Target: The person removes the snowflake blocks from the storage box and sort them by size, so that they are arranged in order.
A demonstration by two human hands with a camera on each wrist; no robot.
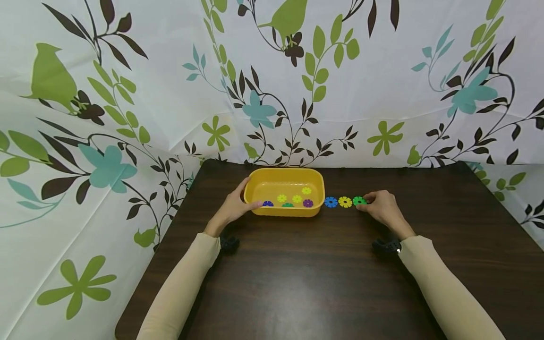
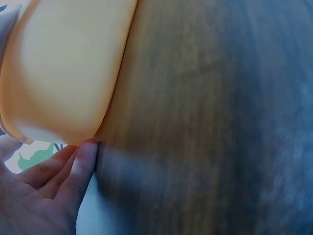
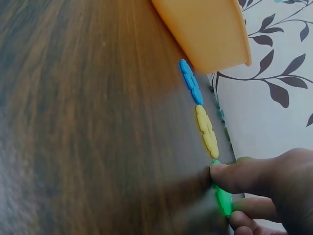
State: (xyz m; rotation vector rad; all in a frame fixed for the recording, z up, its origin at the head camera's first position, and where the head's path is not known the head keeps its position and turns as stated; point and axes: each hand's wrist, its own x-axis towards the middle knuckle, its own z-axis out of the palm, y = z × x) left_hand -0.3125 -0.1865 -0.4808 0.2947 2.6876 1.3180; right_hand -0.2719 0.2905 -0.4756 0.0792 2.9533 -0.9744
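Note:
A yellow plastic basin (image 1: 293, 212) stands on the table with several notched flower-shaped discs inside: yellow, purple, blue and green. My left hand (image 1: 231, 207) grips its left end, thumb over the rim and fingers along the outer wall. To the basin's right, a blue disc (image 1: 330, 202), a yellow disc (image 1: 345, 202) and a green disc (image 1: 359, 200) lie flat in a row. My right hand (image 1: 384, 208) pinches the green disc at the right end of that row. In the right wrist view the thumb rests on top of the green disc (image 3: 224, 201), whose edge is close to the yellow one.
The dark wooden table (image 1: 289, 274) runs up to a patterned curtain (image 1: 170, 85) behind and at the left. Black bands are on both wrists. The blue disc lies close beside the basin's right wall.

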